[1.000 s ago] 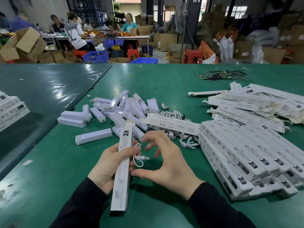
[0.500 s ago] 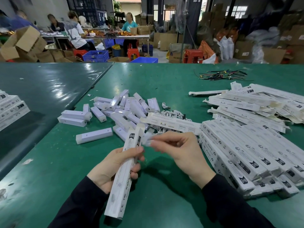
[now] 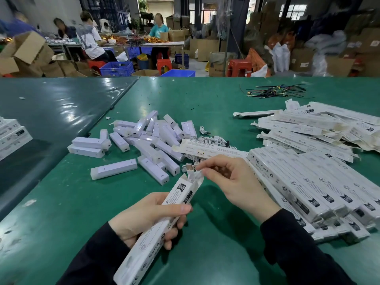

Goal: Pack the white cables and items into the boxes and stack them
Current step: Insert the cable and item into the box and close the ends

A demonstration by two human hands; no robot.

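My left hand grips a long white box, tilted with its open end up and to the right. My right hand pinches a white cable at that open end; the plug sticks out above the flaps. A pile of white rectangular items lies on the green table beyond my hands. Loose white cables lie behind one long box. Packed boxes are stacked in rows at the right.
Flat, unfolded boxes are heaped at the far right. A bundle of dark wires lies near the table's far edge. More white boxes sit at the left edge. People work at a far table among cardboard cartons.
The box has tilted further to the right in my left hand. My right hand has carried the cable up from beside the box to its open end.
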